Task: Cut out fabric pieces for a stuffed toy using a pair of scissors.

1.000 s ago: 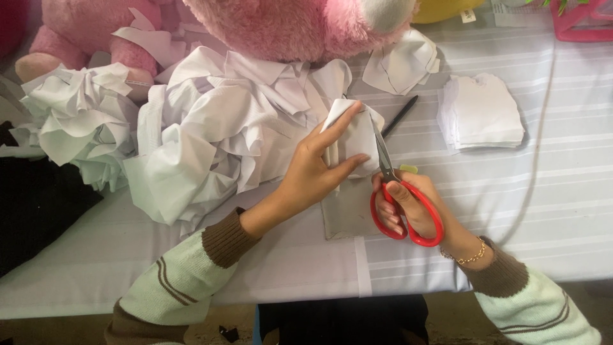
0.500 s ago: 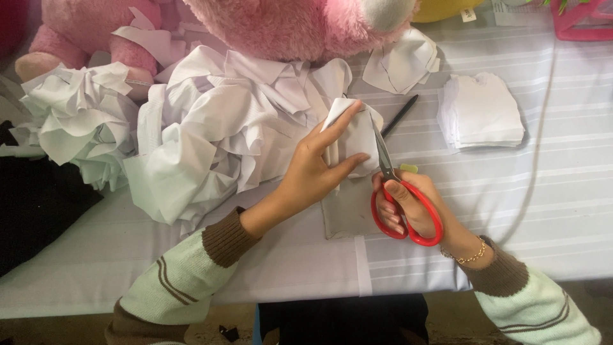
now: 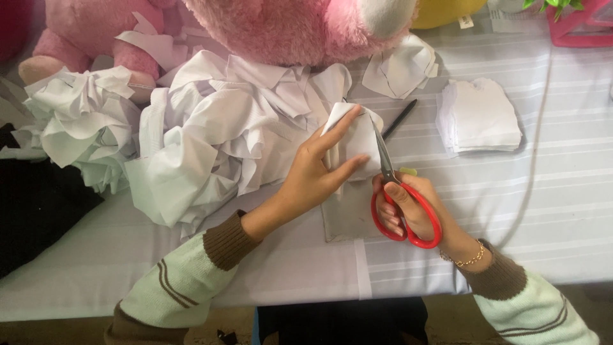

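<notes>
We saw a tabletop draped in a pale cloth with faint stripes, and we took the red-handled scissors near its front edge as our landmark. Far to the left of the scissors a dark cloth lay at the edge, with a crumpled bunch of white fabric above it. Nearer the scissors, still on their left, a large heap of white fabric spread in soft, creased folds. Behind that heap, well above the scissors, sat a pink plush toy, fuzzy in texture. Our left hand rested just left of the scissors, its grip closed on a folded white fabric piece, thumb beneath and fingers laid flat on top. The blades met the right edge of that piece. Our right hand was threaded through the red loops, its grip holding the scissors. A black pen lay just above and right of the blades. Farther right of the scissors a neat stack of cut white pieces rested flat, and a pink basket stood at the far right corner.
</notes>
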